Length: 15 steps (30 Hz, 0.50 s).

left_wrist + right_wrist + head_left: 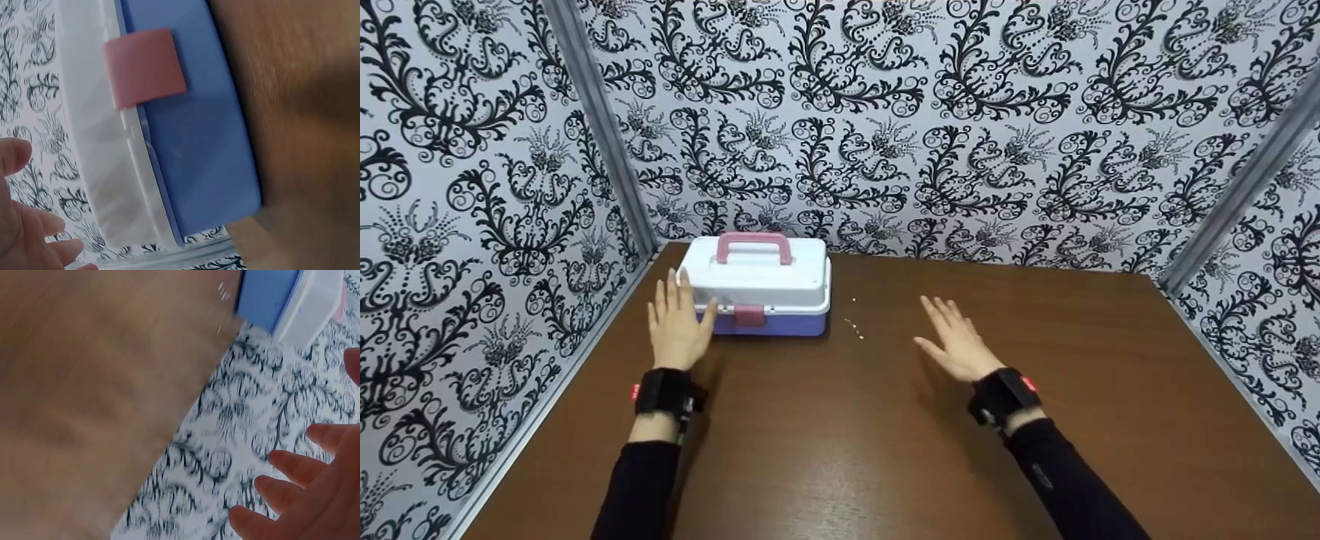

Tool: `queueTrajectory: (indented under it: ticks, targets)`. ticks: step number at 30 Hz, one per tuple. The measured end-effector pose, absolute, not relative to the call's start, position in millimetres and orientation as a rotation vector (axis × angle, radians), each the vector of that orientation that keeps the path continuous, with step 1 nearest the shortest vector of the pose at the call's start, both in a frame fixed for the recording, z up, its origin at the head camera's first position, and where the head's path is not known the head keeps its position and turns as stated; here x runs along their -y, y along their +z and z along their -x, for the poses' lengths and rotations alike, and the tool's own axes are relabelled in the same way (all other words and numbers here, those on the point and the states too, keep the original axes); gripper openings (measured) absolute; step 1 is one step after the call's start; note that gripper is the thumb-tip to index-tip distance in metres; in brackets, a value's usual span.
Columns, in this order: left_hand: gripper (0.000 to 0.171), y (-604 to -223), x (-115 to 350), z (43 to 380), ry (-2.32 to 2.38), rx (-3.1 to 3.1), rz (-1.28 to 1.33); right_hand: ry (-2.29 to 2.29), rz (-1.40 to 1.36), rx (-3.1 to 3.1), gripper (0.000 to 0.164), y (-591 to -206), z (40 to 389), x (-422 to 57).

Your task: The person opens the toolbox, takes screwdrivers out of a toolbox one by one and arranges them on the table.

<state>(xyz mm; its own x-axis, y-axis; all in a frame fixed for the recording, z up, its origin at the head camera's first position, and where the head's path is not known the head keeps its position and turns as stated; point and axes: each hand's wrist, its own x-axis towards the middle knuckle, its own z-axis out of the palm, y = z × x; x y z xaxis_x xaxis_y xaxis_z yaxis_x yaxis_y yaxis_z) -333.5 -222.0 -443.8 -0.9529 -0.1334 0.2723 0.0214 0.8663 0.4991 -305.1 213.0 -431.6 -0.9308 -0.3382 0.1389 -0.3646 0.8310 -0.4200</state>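
Note:
A lidded storage box with a blue-purple base and white lid stands at the back left of the table. Its pink handle is raised on top, and a pink latch covers the front seam; the left wrist view shows that latch down over the seam. My left hand, fingers straight and spread, overlaps the box's left front corner in the head view. Farther right, my right hand hovers over the table with fingers extended and nothing in it. The box appears beyond it in the right wrist view.
Several small pale specks lie on the brown table just right of the box. Patterned wall panels enclose the back and both sides, with grey strips at the corners. Each wrist wears a black band.

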Motion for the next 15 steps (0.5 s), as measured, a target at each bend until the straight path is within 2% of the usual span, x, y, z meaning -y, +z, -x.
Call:
queueTrajectory:
  ticks: [9, 15]
  targets:
    - [0.074, -440.0, 234.7, 352.2, -1.142, 2.564, -0.172, 0.928, -0.678, 2.955, 0.071, -434.4, 328.9, -154.9]
    - [0.074, -441.3, 240.0, 363.4, -1.378, 2.5, -0.251, 1.148, -0.606, 2.844, 0.066, -440.5, 340.4, -121.2]
